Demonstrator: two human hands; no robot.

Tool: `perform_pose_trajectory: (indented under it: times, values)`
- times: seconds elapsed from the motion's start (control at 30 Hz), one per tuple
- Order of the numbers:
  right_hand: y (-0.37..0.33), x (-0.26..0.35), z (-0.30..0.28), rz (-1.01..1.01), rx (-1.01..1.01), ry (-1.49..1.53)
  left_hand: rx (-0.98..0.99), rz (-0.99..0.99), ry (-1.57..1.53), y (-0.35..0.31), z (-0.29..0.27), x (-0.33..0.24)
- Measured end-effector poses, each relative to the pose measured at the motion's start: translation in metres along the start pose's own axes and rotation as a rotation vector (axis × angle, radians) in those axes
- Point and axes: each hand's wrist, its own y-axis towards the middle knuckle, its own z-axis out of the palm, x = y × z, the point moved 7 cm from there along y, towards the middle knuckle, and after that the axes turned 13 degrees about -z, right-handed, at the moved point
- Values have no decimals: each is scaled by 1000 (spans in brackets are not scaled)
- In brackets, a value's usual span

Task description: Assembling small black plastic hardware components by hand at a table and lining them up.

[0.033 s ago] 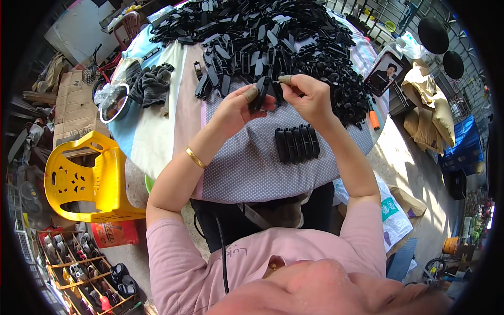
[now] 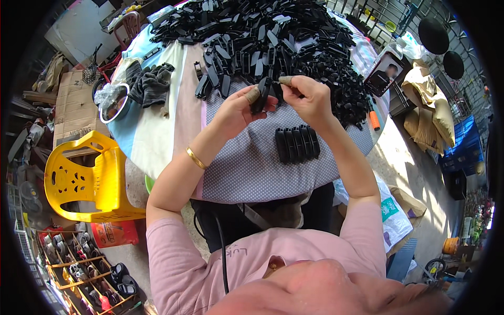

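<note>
Between the thumb and fingers of my left hand [image 2: 236,111] is a long, narrow black plastic part [image 2: 261,96], tilted upward. My right hand [image 2: 311,98] is closed in a pinch at that part's right side; a small dark piece seems to show at its fingertips, too small to name. Tan wraps cover a digit on each hand. Below my hands, several similar black parts [image 2: 297,144] stand side by side in a neat row on the dotted cloth [image 2: 236,168]. A large pile of loose black parts [image 2: 247,26] lies beyond, with a heap of smaller black pieces [image 2: 341,89] to the right.
Dark grey gloves [image 2: 148,84] and a white-rimmed container [image 2: 114,105] lie at the table's left. On the right are a phone [image 2: 385,73] and an orange cylinder [image 2: 374,120]. A yellow plastic chair [image 2: 79,178] stands left of the table, above a shoe rack [image 2: 79,273].
Both hands keep nearly the same place and grip. My left hand and the black part in it have shifted very slightly.
</note>
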Motion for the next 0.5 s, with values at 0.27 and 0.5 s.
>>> perform_pose_trajectory:
  times: [0.27, 0.5]
  values:
    - [-7, 15, 0, -198, 21, -144, 62, 48, 46, -2, 19, 8]
    - [-5, 26, 11, -126, 113, -161, -53, 158, 191, -5, 10, 2]
